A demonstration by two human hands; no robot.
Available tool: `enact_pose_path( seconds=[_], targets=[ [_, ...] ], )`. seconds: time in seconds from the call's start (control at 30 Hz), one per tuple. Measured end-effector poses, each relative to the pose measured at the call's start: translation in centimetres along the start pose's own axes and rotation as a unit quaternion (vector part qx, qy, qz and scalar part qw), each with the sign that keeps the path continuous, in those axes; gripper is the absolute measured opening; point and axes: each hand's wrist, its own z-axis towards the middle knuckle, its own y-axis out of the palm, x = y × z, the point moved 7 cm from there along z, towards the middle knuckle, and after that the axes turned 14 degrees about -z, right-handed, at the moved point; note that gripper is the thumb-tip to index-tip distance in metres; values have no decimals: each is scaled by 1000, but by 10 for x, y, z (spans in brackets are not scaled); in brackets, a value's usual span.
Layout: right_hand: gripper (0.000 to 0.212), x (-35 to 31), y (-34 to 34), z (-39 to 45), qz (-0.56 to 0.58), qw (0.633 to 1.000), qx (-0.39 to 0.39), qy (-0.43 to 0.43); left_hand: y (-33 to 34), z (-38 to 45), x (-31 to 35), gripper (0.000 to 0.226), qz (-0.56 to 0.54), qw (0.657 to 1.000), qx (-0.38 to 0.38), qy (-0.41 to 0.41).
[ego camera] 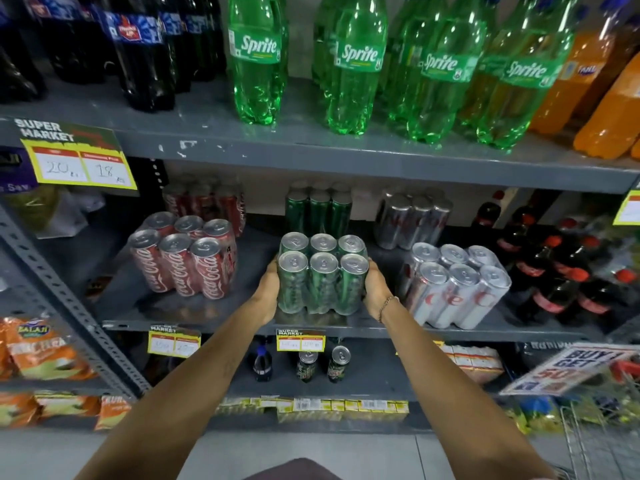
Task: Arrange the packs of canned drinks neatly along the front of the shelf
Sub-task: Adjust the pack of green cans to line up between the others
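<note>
Green six-pack (323, 271) upright, long side along shelf front (214, 323); both hands clasp its ends.

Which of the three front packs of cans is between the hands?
The green pack, in the middle. The left hand and right hand press its sides; the red and silver packs stand untouched.

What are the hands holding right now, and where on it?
The green can pack, left hand and right hand on opposite sides.
</note>
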Motion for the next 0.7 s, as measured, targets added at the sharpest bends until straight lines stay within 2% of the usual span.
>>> enact_pose_path(
  seconds=[0.13, 0.27, 0.5, 0.53, 0.6, 0.63, 0.7],
  targets=[
    [36, 3, -2, -17, -3, 1000, 6, -8, 1, -14, -4, 49, 6, 1000, -11, 0],
    [34, 4, -2, -30, -12, 1000, -1, -19, 2, -28, -9, 51, -3, 1000, -6, -3],
    [64, 7, -1, -41, -5, 1000, 1, 11, -1, -37, -7, 52, -6, 1000, 24, -6],
    [64, 3, -3, -45, -16, 1000, 24, -7, -3, -37, -4, 55, -2, 1000, 25, -9],
    [56, -13, -14, -55, -63, 984, 139, -91, -12, -38, 8, 62, 42, 999, 27, 7],
    [50, -25, -18, -66, -105, 961, 211, -142, -17, -40, 18, 62, 79, 996, 33, 31],
    [38, -51, -14, -90, -204, 892, 326, -237, -27, -48, 43, 57, 116, 988, 28, 97]
  ],
)
